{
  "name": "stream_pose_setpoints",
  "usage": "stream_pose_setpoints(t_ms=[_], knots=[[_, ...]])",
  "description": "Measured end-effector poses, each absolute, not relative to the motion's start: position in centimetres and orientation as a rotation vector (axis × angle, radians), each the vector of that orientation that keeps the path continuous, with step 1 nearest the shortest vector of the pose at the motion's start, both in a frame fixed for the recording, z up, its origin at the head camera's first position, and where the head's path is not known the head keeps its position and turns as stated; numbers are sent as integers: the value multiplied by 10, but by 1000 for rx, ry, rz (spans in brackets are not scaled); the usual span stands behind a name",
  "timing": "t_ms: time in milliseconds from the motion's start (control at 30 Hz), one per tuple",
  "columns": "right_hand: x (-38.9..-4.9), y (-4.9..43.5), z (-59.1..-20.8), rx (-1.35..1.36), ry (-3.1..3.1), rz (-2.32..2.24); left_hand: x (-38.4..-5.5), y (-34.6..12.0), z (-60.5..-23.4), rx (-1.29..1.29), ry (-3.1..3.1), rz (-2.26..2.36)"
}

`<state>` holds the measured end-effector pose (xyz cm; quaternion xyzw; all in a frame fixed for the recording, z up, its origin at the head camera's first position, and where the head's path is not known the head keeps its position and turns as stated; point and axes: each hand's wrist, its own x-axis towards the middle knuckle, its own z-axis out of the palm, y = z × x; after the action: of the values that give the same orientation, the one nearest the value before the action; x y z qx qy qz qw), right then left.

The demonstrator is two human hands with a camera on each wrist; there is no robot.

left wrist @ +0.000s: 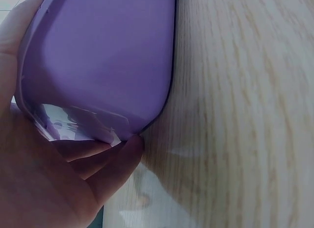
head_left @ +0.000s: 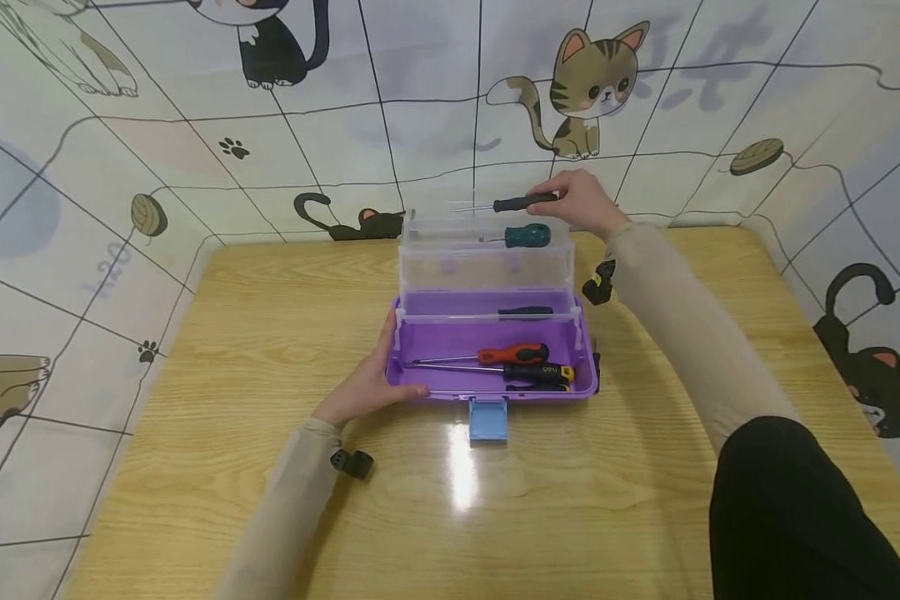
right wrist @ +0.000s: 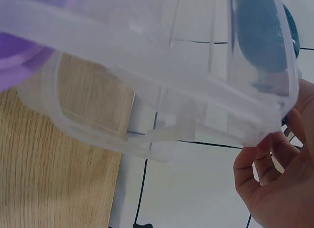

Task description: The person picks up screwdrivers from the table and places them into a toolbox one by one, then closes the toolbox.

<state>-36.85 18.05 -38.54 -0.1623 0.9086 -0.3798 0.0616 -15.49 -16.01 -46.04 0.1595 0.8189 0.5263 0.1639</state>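
Observation:
A purple toolbox (head_left: 450, 392) with clear lift-up trays (head_left: 487, 271) sits on the table. My left hand (head_left: 363, 382) grips its left end, thumb along the front rim; in the left wrist view the fingers (left wrist: 115, 171) curl round the purple wall (left wrist: 108, 51). Over the top tray, my right hand (head_left: 581, 202) pinches the handle of a black screwdriver (head_left: 525, 202), its shaft pointing left. A teal-handled screwdriver (head_left: 527, 236) lies in that tray. Inside the box are a red screwdriver (head_left: 513, 354), a black-and-yellow one (head_left: 540, 372) and further dark-handled tools, partly hidden.
The light-blue latch (head_left: 488, 419) hangs down at the box's front. Wood-grain table (head_left: 270, 333) surrounds the box, and a cat-patterned cloth wall (head_left: 435, 133) rises right behind the trays. A black-clothed knee (head_left: 787, 508) shows at lower right.

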Motion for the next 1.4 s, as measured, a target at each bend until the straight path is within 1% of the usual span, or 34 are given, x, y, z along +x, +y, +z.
stream_pose_setpoints(t_ms=[133,233,500,700,1400], knots=[[-367,182,-386,-503,2775,-1089,-161,-163,-480,479,2364,1496],[-365,185,-385,-492,2773,-1109,-163,-164,-485,467,2367,1493],[-356,201,-385,-451,2754,-1224,-160,-166,-485,395,2354,1488],[-345,215,-388,-425,2739,-1280,-160,-166,-485,389,2359,1476],[-316,254,-424,-359,2754,-1299,-160,-165,-485,399,2367,1471]])
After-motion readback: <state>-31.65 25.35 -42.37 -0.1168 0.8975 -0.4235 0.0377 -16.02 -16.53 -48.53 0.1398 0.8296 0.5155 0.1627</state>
